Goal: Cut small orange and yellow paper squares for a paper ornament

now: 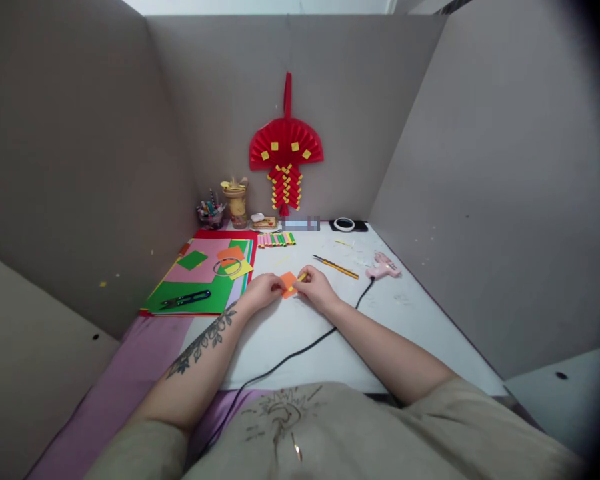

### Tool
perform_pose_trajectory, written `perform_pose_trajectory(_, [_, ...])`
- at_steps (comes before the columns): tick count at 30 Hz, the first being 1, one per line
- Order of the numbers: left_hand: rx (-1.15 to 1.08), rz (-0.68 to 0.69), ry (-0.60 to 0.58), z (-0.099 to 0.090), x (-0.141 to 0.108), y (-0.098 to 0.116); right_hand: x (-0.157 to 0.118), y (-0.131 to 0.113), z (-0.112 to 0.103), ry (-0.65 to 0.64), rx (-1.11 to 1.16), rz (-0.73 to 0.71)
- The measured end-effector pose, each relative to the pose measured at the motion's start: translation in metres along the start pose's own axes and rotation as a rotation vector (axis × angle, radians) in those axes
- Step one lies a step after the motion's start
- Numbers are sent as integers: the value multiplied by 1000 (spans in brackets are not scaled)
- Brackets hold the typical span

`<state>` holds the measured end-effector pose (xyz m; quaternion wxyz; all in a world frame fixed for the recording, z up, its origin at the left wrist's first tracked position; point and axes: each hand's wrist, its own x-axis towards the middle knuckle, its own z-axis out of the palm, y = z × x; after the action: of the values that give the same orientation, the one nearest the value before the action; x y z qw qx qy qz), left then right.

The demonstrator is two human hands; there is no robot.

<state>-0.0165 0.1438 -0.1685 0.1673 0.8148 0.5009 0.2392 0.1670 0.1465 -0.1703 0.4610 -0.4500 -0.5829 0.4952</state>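
Note:
A small orange paper square (289,281) lies between my two hands at the middle of the white table. My left hand (267,291) has its fingers closed on the paper's left edge. On the other side my right hand (317,288) pinches a thin yellow piece (303,277), too small to tell its exact kind, over the paper's right edge. Another yellow bit (291,289) shows on the orange surface. Beyond my hands lies a row of small pink, yellow and green paper rolls (277,239).
Coloured paper sheets (200,267) with thread snips (185,300) and a clear ring (227,267) lie left. A yellow pencil-like tool (337,267) and pink glue gun (384,266) lie right; its black cord (293,355) runs under my right forearm. A red paper fan ornament (286,150) hangs behind.

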Motion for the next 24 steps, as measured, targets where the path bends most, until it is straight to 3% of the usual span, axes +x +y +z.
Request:
perform_pose_trajectory(8, [-107, -43, -24, 3, 0, 0, -6, 6, 13, -5, -149, -22])
perform_pose_trajectory(24, [-155, -49, -40, 0, 2, 7, -3, 14, 15, 15, -300, -49])
